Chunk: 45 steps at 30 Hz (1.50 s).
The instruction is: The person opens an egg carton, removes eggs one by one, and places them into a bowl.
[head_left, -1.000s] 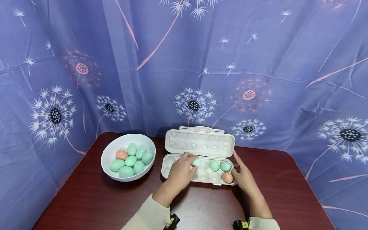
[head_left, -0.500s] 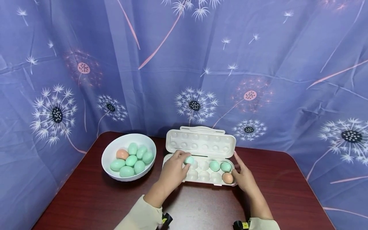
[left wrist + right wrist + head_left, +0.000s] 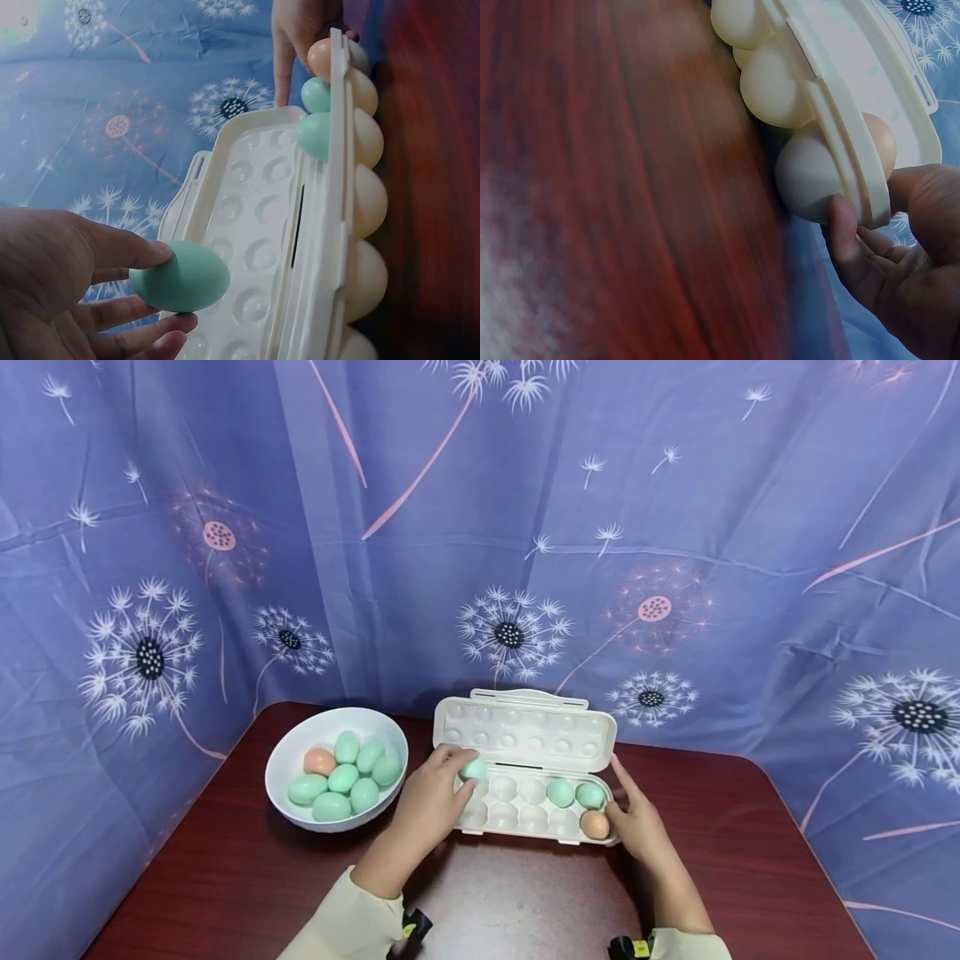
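My left hand point(image 3: 426, 800) pinches a mint-green egg point(image 3: 184, 277) between thumb and fingers, over the left end of a white plastic egg carton point(image 3: 517, 732). The carton lies with its lid tipped back, showing two rows of round cups. Two green eggs point(image 3: 560, 792) sit side by side in the back row near the right end, and a brown egg point(image 3: 595, 825) fills the front right corner cup. At that end my right hand point(image 3: 637, 827) grips the carton, thumb on an outer cup in the right wrist view; its index finger points up along the lid's side.
Left of the carton stands a white bowl point(image 3: 279, 781) with several green eggs and one orange-brown egg point(image 3: 319, 761). Both rest on a dark red wooden table point(image 3: 517, 893). A blue dandelion-print curtain point(image 3: 420, 610) hangs behind and to the sides.
My left hand has carried the green egg leftward along the carton, from the middle of the back row to its left end. The right hand has stayed at the right end.
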{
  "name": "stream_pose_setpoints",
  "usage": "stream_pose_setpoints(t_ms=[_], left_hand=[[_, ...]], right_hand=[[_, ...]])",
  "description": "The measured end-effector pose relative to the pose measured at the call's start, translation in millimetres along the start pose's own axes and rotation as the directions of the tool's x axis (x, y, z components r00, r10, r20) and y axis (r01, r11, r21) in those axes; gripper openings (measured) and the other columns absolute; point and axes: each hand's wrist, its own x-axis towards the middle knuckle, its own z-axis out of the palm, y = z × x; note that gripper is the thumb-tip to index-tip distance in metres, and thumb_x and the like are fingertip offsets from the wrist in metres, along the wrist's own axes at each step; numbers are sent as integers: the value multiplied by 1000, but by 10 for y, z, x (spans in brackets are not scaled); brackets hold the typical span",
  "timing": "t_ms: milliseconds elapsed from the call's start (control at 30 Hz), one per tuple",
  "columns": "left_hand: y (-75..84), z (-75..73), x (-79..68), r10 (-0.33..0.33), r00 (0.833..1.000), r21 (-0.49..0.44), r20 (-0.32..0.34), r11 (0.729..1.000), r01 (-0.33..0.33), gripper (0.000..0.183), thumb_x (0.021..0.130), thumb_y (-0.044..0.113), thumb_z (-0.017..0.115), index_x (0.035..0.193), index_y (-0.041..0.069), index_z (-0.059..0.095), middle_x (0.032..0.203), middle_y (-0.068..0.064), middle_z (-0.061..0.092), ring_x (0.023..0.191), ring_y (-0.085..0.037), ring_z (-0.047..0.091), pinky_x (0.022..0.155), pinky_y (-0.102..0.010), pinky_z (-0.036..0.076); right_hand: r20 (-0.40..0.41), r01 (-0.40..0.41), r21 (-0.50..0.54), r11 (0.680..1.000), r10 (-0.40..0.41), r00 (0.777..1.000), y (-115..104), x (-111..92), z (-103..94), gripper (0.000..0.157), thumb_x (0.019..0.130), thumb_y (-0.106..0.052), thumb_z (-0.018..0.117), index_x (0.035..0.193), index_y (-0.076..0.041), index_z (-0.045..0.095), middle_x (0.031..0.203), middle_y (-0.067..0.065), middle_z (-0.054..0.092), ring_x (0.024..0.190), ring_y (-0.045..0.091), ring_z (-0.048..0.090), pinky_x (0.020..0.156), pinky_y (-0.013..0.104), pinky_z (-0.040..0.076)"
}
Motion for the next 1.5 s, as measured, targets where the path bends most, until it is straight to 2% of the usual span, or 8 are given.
stream_pose_setpoints(t_ms=[267,433,533,767,933,1067,1300,1500], left_hand=[[-116,-129,47,-85,996,-72,-10,994,84,38,89,17,77,126,12,69,122,-9,65,102,-28,71,83,-43,58],[-220,-195,61,-105,994,-85,-35,991,102,39,90,17,75,128,10,68,122,-11,64,98,-27,70,80,-41,57],[-281,-253,76,-116,992,-96,-48,989,111,40,91,16,75,129,8,67,122,-12,64,100,-29,69,82,-42,57],[-410,-387,114,-179,983,-122,-52,978,172,40,92,16,73,132,10,66,125,-14,63,101,-32,68,84,-45,56],[-512,-428,146,-192,979,-130,-61,974,183,40,92,16,72,131,9,66,124,-15,64,102,-31,67,85,-46,56],[-586,-488,159,-228,971,-143,-66,966,217,41,92,17,72,132,10,66,127,-16,63,106,-34,67,89,-49,55],[-714,-614,163,-292,955,-126,-40,950,285,43,94,18,69,136,8,63,134,-19,59,108,-36,66,90,-50,54],[-806,-701,150,-331,944,-75,1,941,330,43,93,19,69,134,7,64,133,-21,61,114,-38,63,95,-52,52]], right_hand=[[-1,18,-3,1000,-18,1000,-9,-15,0,81,95,0,51,161,-35,21,124,26,63,79,13,63,52,31,57],[4,13,3,1000,-13,1000,-18,-19,0,80,96,-1,51,161,-35,21,124,26,63,79,14,63,52,31,57],[5,13,2,1000,-13,1000,-19,-18,1,80,96,0,51,161,-35,21,124,26,63,77,15,62,52,31,57],[8,14,5,1000,-14,1000,-11,-6,-1,81,95,0,50,161,-35,21,123,26,63,73,15,62,52,31,57],[-6,15,-29,999,-15,1000,1,8,-9,81,95,-1,51,161,-35,21,123,24,64,80,14,61,55,30,56],[-14,19,-54,998,-20,1000,7,14,-12,81,94,-1,52,161,-35,21,121,23,66,83,14,60,58,28,55],[-11,16,-43,999,-16,1000,3,10,-5,81,94,-1,52,162,-35,21,121,23,65,85,14,61,56,29,55],[-1,19,-1,1000,-19,1000,-1,1,-6,82,95,0,51,162,-35,20,122,26,63,81,13,63,52,32,57]])
